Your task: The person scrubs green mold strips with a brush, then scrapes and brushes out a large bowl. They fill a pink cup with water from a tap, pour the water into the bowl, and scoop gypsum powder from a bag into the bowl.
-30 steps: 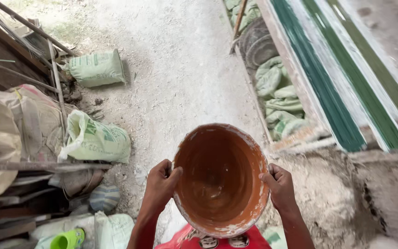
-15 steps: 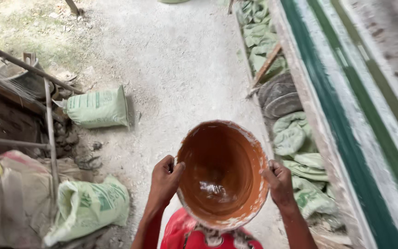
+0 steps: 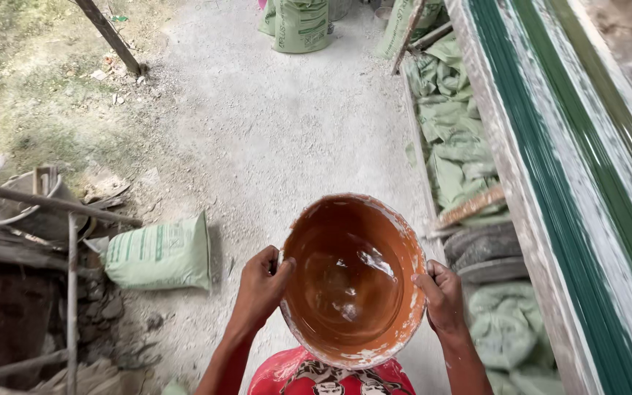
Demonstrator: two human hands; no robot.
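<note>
We see bright, even daylight, strongest on the pale gravel ground (image 3: 272, 139) toward twelve o'clock, which looks nearly washed out. Shadows are soft and short. White glare sits on the wet inside of the orange bowl (image 3: 352, 281) at centre. The scaffold poles (image 3: 53, 201) at nine o'clock lie dim. Lines bend outward at three o'clock, a wide-lens stretch; focus is sharp throughout.

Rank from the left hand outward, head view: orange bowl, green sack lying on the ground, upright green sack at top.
From the left hand:
1. Orange bowl, gripped at its rim.
2. Green sack lying on the ground, just left.
3. Upright green sack, far up the path.
</note>
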